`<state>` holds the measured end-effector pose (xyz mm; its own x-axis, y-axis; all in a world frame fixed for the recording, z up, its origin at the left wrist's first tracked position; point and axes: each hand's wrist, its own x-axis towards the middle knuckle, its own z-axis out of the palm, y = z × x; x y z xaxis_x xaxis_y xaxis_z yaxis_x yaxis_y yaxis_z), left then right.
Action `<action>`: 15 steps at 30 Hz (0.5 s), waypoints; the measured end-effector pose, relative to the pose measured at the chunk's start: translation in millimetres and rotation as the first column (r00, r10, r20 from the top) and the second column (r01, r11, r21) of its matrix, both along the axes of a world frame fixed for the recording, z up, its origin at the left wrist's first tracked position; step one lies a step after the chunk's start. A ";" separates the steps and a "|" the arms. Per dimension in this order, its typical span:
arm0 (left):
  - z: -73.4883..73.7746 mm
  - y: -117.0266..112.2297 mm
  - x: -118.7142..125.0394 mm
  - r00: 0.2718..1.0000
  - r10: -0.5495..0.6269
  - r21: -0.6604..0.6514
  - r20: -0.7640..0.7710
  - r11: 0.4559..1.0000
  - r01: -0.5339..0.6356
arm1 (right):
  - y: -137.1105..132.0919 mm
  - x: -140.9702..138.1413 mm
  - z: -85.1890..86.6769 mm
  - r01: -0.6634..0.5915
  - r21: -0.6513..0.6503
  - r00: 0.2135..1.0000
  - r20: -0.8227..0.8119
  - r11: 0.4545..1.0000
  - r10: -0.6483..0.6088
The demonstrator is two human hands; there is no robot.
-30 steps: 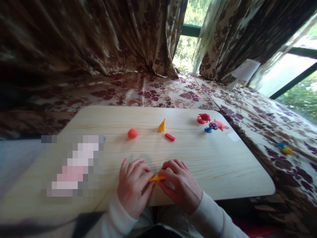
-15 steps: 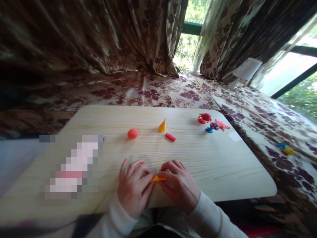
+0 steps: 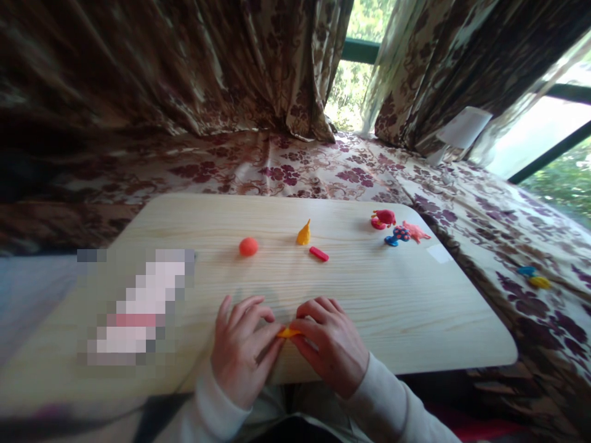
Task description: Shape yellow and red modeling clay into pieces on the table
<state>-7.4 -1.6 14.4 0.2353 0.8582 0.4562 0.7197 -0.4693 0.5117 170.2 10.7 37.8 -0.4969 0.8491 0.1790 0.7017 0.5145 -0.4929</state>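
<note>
A small flat piece of orange-yellow clay (image 3: 288,333) lies at the near edge of the light wooden table (image 3: 415,314). My left hand (image 3: 243,351) pinches its left end with thumb and fingers. My right hand (image 3: 329,344) pinches its right end, fingers curled over it. Both hands rest on the table top, thumbs nearly touching. Most of the clay is hidden under my fingers.
Farther back on the table sit an orange clay ball (image 3: 248,247), a yellow clay cone (image 3: 303,234), a red clay stick (image 3: 318,253) and small clay figures in red (image 3: 382,218), blue (image 3: 397,235) and pink (image 3: 416,231). A blurred pink-white object (image 3: 138,307) lies at the left. Flowered cloth surrounds the table.
Both hands have shifted slightly left and nearer with the clay still pinched between them. The objects on the table have stayed in place.
</note>
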 end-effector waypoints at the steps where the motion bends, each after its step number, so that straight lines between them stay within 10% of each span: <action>1: -0.3 0.0 0.4 1.000 0.004 -0.005 0.009 1.000 -0.004 | 0.5 -0.1 -0.7 0.001 -0.006 1.000 -0.006 1.000 -0.002; 15: 9.4 -13.6 -2.7 0.996 0.084 -0.054 -0.016 0.995 -0.085 | -3.0 13.6 7.6 0.094 -0.076 0.995 -0.016 0.993 -0.096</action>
<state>-10.1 -15.2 23.8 0.1670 0.8989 0.4050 0.7625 -0.3782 0.5250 183.7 7.7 45.4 -0.4105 0.9037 0.1219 0.7353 0.4071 -0.5418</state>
